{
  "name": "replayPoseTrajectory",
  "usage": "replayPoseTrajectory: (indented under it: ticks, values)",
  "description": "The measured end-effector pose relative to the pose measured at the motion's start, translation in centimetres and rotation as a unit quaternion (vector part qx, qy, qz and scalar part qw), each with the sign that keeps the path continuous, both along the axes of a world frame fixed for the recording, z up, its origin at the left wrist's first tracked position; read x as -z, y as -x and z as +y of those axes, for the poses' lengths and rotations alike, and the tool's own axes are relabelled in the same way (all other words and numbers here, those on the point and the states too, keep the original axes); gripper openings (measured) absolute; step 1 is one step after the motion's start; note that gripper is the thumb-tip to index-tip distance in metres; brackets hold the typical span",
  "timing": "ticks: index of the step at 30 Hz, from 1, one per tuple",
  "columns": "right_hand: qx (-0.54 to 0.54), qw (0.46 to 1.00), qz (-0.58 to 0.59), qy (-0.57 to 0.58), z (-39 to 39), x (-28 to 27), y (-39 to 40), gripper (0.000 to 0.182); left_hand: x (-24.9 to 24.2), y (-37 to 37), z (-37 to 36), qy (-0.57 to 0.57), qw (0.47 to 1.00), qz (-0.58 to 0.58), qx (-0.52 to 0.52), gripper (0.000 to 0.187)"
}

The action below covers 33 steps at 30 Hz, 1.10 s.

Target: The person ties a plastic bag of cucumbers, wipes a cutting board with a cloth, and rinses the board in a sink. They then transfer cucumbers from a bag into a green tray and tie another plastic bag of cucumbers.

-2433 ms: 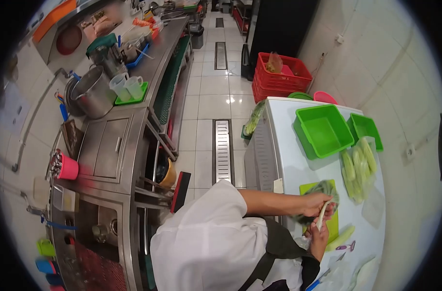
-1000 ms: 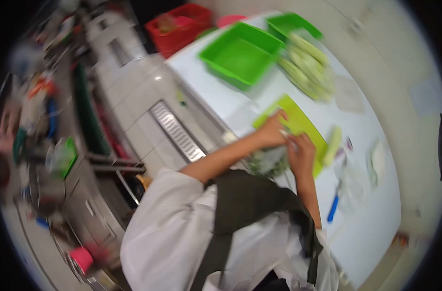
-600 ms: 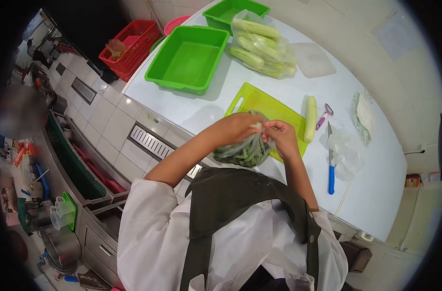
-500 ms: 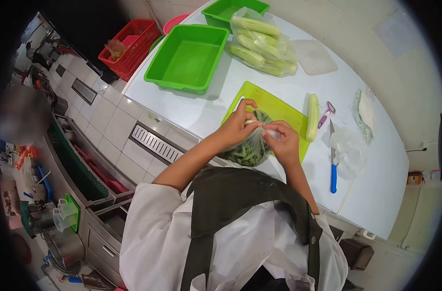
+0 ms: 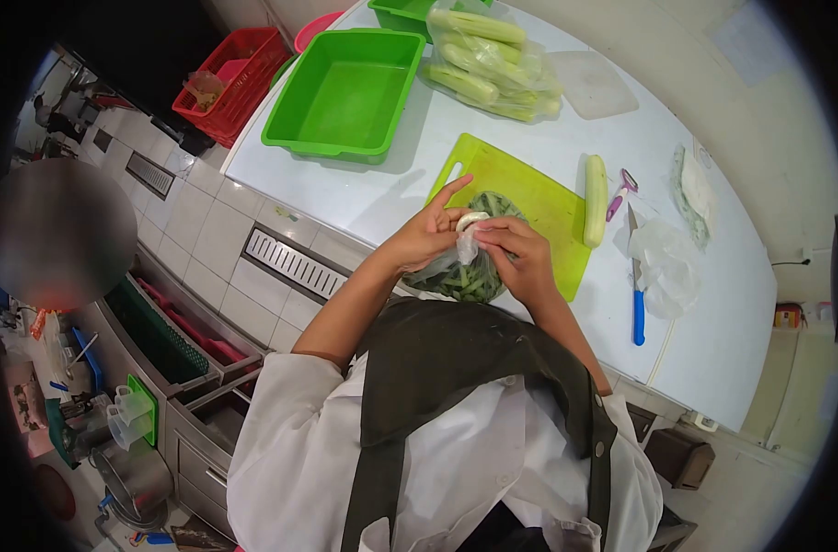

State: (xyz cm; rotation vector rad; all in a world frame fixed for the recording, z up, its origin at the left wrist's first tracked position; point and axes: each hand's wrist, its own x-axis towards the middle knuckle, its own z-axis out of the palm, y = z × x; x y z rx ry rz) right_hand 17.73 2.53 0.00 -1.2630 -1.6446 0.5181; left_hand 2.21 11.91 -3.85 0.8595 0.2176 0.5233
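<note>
A clear plastic bag [image 5: 470, 281] of cut green vegetables sits at the near edge of a lime-green cutting board [image 5: 539, 207]. Its gathered, twisted neck rises between my two hands. My left hand [image 5: 426, 237] pinches the neck from the left side, with the index finger stretched out. From the right, my right hand [image 5: 518, 258] grips the neck with thumb and fingertips. Right of the board lie a pale green peeled vegetable [image 5: 595, 202], a purple-and-white peeler [image 5: 619, 198] and a knife with a blue handle [image 5: 638, 317].
A green tub [image 5: 345, 97] stands at the table's left edge, beside a bag of long pale vegetables [image 5: 493, 64]. Crumpled plastic [image 5: 667, 267] lies by the knife. A red crate [image 5: 230, 87] is beyond the table, and a blurred round shape [image 5: 56, 230] covers part of the left.
My hands have drawn closer together at the bag's neck, which now looks more tightly twisted. The left index finger has straightened. The whole view has shifted slightly.
</note>
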Motion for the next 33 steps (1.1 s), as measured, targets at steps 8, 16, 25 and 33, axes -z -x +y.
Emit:
replayPoseTrajectory:
  ticks: [8,16,25,33]
  values:
    - [0.091,0.989,-0.036,0.114,2.0,-0.4,-0.2,0.021,-1.1,0.3,-1.5,-0.227,0.968,0.079,-0.072,0.081]
    - [0.146,0.985,-0.065,0.072,2.8,2.9,1.2,0.019,-1.0,0.3,-3.2,-0.209,0.926,0.205,-0.237,0.049]
    - [0.275,0.947,-0.159,-0.045,3.3,5.3,2.4,0.019,-1.2,1.4,-1.0,-0.129,0.963,0.193,-0.137,0.037]
    - [0.203,0.964,-0.166,-0.044,2.3,4.4,1.4,0.029,3.0,-1.4,4.5,-0.337,0.931,0.14,-0.024,0.022]
